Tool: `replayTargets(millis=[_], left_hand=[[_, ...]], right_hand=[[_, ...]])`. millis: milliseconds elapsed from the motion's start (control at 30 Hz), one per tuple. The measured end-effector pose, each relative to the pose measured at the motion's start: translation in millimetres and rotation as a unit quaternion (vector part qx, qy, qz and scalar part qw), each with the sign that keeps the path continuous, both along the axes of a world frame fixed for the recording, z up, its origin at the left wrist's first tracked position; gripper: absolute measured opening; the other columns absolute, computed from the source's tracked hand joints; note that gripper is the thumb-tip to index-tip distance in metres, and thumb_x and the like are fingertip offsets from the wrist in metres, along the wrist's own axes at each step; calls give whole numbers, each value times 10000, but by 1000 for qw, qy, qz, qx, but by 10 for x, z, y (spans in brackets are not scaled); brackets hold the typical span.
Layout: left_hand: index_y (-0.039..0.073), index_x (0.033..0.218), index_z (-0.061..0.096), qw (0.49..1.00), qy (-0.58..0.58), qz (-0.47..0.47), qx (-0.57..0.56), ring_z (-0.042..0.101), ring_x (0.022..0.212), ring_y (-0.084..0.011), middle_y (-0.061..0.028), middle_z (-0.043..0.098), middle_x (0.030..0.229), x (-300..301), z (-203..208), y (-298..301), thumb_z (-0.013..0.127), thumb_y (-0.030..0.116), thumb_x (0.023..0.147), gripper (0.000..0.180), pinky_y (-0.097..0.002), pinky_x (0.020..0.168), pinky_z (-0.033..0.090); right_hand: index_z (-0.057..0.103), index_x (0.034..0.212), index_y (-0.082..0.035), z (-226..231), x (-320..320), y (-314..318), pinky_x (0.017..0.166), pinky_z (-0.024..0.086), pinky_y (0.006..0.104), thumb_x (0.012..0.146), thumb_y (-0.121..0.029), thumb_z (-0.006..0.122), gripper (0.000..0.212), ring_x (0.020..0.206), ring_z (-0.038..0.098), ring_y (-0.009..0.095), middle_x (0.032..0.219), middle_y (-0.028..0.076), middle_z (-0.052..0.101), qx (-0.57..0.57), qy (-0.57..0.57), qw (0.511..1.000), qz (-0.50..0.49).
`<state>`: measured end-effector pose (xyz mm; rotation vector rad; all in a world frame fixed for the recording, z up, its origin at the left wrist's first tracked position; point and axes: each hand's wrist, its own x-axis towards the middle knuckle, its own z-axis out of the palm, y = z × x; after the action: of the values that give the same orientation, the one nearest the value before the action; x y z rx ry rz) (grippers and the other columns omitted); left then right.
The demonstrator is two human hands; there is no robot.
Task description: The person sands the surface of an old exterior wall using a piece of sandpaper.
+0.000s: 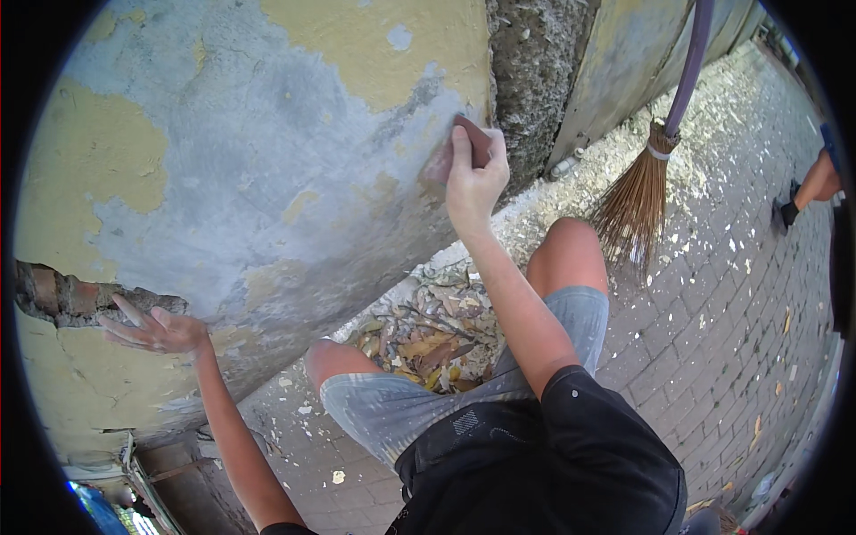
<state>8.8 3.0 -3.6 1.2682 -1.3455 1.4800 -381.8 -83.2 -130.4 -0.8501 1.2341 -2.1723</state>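
My right hand [477,183] grips a folded piece of reddish-brown sandpaper [478,143] against the wall, close to its rough vertical edge. The wall [241,152] has patches of yellow paint between bare grey, dusty plaster. Over on the left, my left hand [160,332] is open with its fingers spread, at the wall just below a broken gap showing red brick [76,294]. It holds nothing. Whitish dust coats the fingers of both hands.
A stick broom [637,192] with a purple handle stands to the right. Paint flakes lie over the brick paving [713,330]. Dry leaves [432,343] are heaped at the wall's foot between my knees. Another person's leg [818,178] shows at the far right.
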Motion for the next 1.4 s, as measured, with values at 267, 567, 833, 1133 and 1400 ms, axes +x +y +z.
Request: replayTargets(millis=[267, 567, 833, 1133, 1400], left_hand=[[109, 1458, 531, 1000, 7, 2, 8, 245, 1467, -460, -179, 292, 1610, -27, -14, 7, 252, 481, 1058, 613, -599, 1172, 229], [137, 1460, 534, 1000, 4, -12, 1, 241, 1468, -460, -157, 296, 1614, 0, -37, -13, 255, 479, 1062, 595, -599, 1169, 237], [139, 1452, 544, 1000, 8, -22, 1, 253, 1465, -461, -168, 308, 1607, -107, -35, -77, 247, 482, 1063, 597, -597, 1166, 241], [145, 1451, 546, 1000, 1, -11, -6, 261, 1462, -461, -167, 315, 1605, 13, -25, 5, 248, 465, 1062, 586, -593, 1166, 244], [171, 1442, 561, 999, 5, -29, -15, 271, 1460, -456, -159, 321, 1604, -25, -11, -35, 244, 489, 1064, 587, -590, 1166, 248]], right_hand=[[609, 1018, 27, -537, -11, -81, 681, 491, 289, 977, -143, 659, 182, 753, 607, 118, 843, 60, 664, 33, -17, 997, -72], [631, 1109, 19, -1465, 350, 84, 790, 512, 365, 1004, -302, 629, 338, 870, 655, 223, 966, 118, 691, 144, 52, 987, -53], [582, 1235, -70, -2226, 590, -5, 804, 518, 372, 1017, -346, 598, 352, 976, 630, 189, 1135, 35, 650, 367, -490, 790, -18], [572, 1219, -140, -1452, 597, -98, 729, 547, 405, 994, -306, 642, 289, 955, 649, 181, 1131, 20, 649, 338, -544, 766, 42], [601, 1175, -25, -421, 126, 57, 735, 552, 336, 1000, -242, 640, 282, 827, 677, 178, 1022, 62, 683, 9, -308, 948, 84]])
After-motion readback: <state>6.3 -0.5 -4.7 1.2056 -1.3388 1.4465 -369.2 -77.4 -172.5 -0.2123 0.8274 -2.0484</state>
